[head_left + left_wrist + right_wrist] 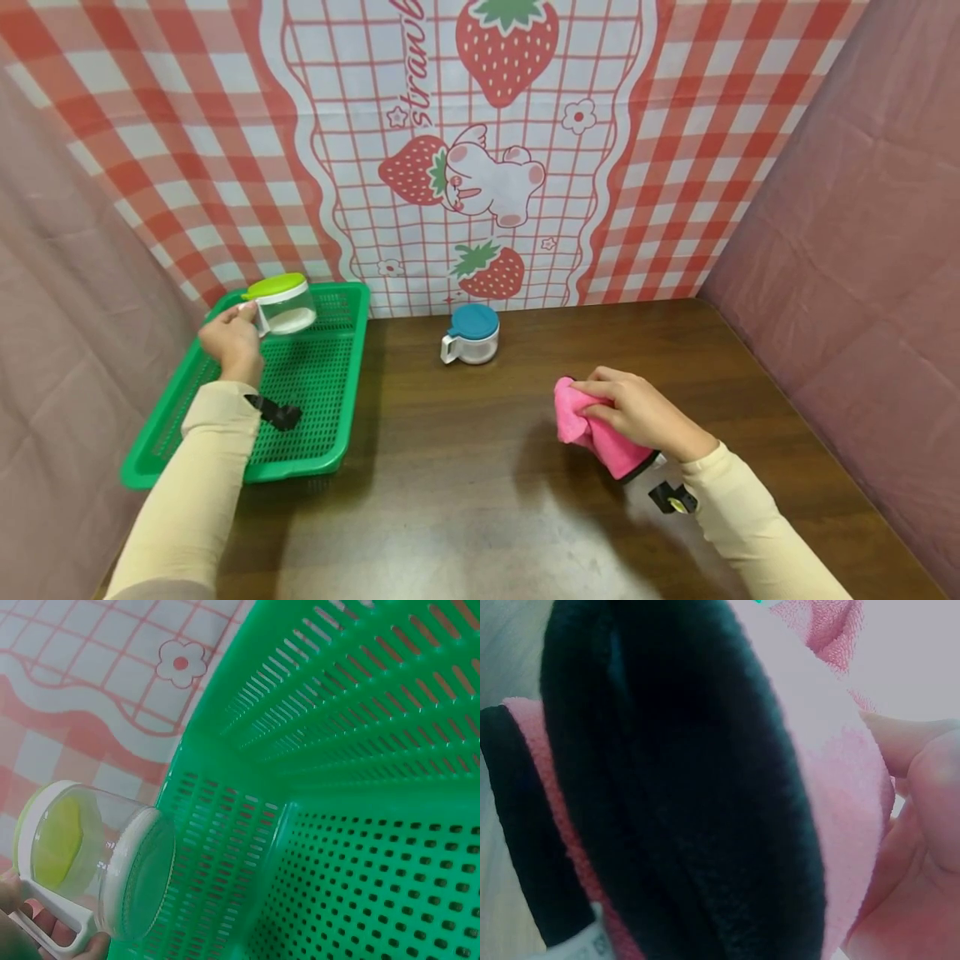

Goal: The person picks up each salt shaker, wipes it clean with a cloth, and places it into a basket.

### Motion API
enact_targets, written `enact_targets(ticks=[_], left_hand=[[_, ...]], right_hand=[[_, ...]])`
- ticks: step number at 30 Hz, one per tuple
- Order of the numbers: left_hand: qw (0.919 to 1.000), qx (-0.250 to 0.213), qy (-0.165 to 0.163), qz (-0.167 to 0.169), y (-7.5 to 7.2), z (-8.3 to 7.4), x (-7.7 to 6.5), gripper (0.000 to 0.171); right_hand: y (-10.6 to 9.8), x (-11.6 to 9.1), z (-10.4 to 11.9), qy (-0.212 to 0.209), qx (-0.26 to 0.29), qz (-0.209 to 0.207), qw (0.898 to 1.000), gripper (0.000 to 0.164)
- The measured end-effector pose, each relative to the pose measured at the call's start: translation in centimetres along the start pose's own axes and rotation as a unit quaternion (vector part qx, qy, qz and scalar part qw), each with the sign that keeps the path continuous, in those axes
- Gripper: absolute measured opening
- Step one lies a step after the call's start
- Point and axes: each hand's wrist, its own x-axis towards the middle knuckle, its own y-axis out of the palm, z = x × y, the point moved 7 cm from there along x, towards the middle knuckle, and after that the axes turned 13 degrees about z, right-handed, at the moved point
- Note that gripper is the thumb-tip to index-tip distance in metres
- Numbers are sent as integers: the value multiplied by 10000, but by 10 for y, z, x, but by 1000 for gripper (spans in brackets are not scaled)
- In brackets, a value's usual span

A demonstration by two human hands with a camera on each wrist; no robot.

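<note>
My left hand [234, 340] grips the white handle of a clear seasoning jar [291, 310] with a lime-green lid. The jar is over the far left corner of the green basket [358, 367]; in the left wrist view its base points toward the basket's inside. My right hand [637, 410] holds a bunched pink cloth [600, 437] with black edging above the right part of the table. In the right wrist view the cloth's folded black edge fills the middle, with the thumb and fingers at its right side.
A second seasoning jar [474, 335] with a blue lid and white handle stands on the wooden table [420, 467] near the back. A strawberry-print curtain [585, 167] hangs behind it, and pink drapes [840, 217] close both sides.
</note>
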Motion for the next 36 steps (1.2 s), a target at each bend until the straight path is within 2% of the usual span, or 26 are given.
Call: enact_targets(ticks=[9,16,25,29,33,36], left_hand=[[9993,239,-257,-140,-9,5,7,31],[9965,744,-268,-269,-14,9,9,33],[9944,921,-415,-296,-18,16,17,33],[9951,852,-409,-305,-20,20,19,29],[9934,1035,-426,-237,-20,21,19,30],[9934,1026,-461,-240,-22,22,19,14]], right_hand=[[1,1,0,-51,-54,-40,10000,28],[0,0,0,-90,-57,-84,9999,28],[0,0,0,-66,-29,-86,9999,27],[1,1,0,-52,-14,-65,10000,27],[1,1,-1,-25,20,-45,10000,27],[1,1,-1,-54,2,-75,10000,28]])
